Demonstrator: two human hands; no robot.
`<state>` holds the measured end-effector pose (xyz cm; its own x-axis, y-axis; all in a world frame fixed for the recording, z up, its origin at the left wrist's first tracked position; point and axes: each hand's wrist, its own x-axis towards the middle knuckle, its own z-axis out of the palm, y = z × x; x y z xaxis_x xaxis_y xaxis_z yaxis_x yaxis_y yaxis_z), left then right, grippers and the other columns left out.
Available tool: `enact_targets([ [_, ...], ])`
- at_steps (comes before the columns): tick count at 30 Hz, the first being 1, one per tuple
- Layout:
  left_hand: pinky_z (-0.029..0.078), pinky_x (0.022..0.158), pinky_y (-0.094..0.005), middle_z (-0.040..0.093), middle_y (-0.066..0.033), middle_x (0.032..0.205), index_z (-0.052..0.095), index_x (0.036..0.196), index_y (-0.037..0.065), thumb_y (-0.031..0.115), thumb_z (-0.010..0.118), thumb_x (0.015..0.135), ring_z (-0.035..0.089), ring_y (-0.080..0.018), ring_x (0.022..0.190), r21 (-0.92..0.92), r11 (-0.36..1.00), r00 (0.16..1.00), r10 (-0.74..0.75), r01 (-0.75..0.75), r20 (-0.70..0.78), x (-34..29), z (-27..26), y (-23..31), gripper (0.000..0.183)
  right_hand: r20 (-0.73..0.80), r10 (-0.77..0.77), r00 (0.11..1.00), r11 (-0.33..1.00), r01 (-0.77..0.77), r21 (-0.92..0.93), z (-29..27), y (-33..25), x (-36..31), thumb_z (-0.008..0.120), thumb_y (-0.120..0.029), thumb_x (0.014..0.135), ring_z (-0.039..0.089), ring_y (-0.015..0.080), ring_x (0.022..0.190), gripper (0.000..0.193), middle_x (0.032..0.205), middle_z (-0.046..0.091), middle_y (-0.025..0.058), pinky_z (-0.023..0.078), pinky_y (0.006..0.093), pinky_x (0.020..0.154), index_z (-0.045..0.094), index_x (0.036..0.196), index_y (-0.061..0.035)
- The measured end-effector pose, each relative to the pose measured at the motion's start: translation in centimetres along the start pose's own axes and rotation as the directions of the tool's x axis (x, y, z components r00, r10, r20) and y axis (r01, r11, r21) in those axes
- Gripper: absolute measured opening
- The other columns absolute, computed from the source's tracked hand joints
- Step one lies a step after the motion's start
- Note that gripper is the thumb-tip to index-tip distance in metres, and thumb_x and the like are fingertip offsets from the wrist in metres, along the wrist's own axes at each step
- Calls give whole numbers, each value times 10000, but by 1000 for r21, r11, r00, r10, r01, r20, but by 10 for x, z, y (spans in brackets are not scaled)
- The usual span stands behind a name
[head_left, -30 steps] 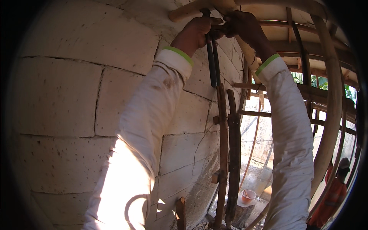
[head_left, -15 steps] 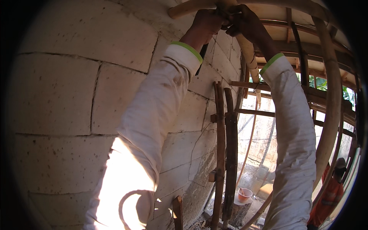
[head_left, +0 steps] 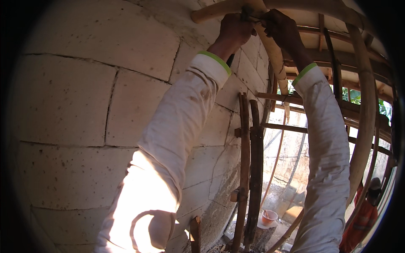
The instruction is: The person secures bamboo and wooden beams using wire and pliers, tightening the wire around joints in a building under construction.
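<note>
Overhead, both my hands work at a crossing of bamboo poles beside the block wall. My left hand (head_left: 237,30) is closed near the thick sloping bamboo pole (head_left: 273,52). Fingers pinched, my right hand (head_left: 283,28) is at the other side of that pole. A thin dark strand, like tie wire (head_left: 255,19), stretches between the two hands across the bamboo. The horizontal bamboo pole (head_left: 215,11) meets the sloping one just above. A narrow dark object (head_left: 230,60) shows under my left wrist; its kind is hidden by my hand and sleeve.
The pale block wall (head_left: 67,101) fills the left. Upright wooden poles (head_left: 244,168) stand along it. A curved bamboo post (head_left: 366,97) and roof beams are at right. Below, an orange bucket (head_left: 269,217) rests on a stump. A person in orange (head_left: 362,221) is at far right.
My hands have moved slightly apart, and the dark strand now shows between them. The whole view has shifted a little, with hands and poles lower and further right.
</note>
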<state>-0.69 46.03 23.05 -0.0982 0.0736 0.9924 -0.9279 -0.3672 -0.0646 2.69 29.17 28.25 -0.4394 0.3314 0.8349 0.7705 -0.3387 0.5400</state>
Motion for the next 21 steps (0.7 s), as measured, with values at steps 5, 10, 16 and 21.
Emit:
enact_targets([
  [5,523,642,-329,708,-124,846,674,954,-2,184,673,847,690,-189,756,46,995,996,93,-92,-18,3,0,-6,215,-104,-13,994,999,9,-37,12,5,0,586,-97,916,696,142,750,158,858,705,78,561,282,633,634,1048,-25],
  [10,525,730,-382,707,-129,851,684,1013,42,294,673,871,689,-240,846,314,949,999,33,-25,-18,10,8,-10,290,-38,-14,999,1000,13,-28,2,-4,-1,557,-95,927,704,156,777,176,893,715,84,576,290,649,635,1064,-18],
  [16,456,665,-297,687,-31,856,707,988,35,175,643,876,593,-129,726,24,999,996,32,-30,-88,-2,20,-19,190,-42,66,997,993,-61,101,6,6,-6,575,-115,925,705,168,773,190,894,712,86,567,288,661,630,1078,-16],
  [21,508,754,-421,700,-184,845,702,898,9,268,590,899,675,-313,767,153,977,950,184,-148,-252,7,27,-21,283,-69,-199,978,949,175,-262,-1,20,9,588,-83,882,691,227,744,170,870,695,97,554,324,657,627,1045,-52],
])
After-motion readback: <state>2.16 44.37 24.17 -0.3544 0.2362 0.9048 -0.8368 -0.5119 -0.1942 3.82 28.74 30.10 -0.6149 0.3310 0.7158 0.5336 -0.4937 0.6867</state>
